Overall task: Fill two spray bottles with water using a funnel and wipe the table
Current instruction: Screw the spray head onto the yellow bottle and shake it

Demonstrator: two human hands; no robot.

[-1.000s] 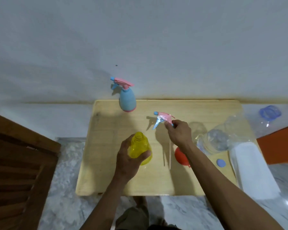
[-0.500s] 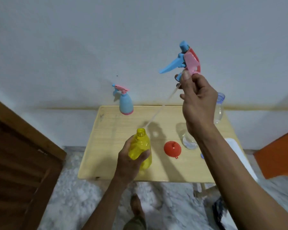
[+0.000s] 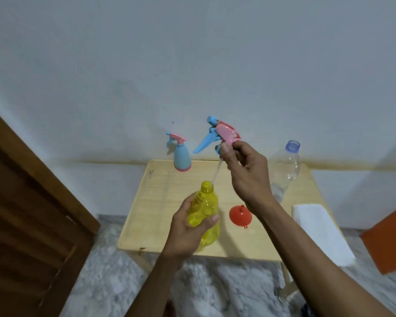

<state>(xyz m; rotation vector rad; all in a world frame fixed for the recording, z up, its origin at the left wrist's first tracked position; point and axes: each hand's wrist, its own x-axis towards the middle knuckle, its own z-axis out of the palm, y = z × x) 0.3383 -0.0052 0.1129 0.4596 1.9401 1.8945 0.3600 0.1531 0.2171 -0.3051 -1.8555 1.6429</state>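
— Step in hand?

— Looks like feeding the dip tube (image 3: 216, 173) of the spray head (image 3: 224, 135) down the open neck of the yellow bottle (image 3: 205, 212), ahead of screwing the head on. Could also be the reverse, lifting it clear; hard to say from one look.

— Best way to do it?

— Keep the bottle steady and near upright, neck facing the tube. Lower the head straight along the tube's line, no sideways sweep, so the thin tube slides in without bending or catching the rim. Only then seat the collar square and turn, never cross-threaded.

— State of the hands?

— Left hand (image 3: 188, 232) wrapped round the yellow bottle's body, thumb across the front, bottle raised off the worktop (image 3: 160, 202) and tilted a little. Right hand (image 3: 247, 177) pinching the spray head's collar between thumb and fingers, held up and behind the bottle, tube tip just at the mouth.

— Everything else?

— Orange funnel (image 3: 240, 216) resting on the worktop just beside the yellow bottle, under the right wrist. Clear water bottle (image 3: 284, 170), uncapped, behind the right hand. Blue spray bottle (image 3: 181, 157), head fitted, at the far edge, well apart from both hands. White cloth (image 3: 318, 232) at the right edge, untouched.

— Water in the yellow bottle?

— Cannot tell; tinted plastic, nothing clear inside.
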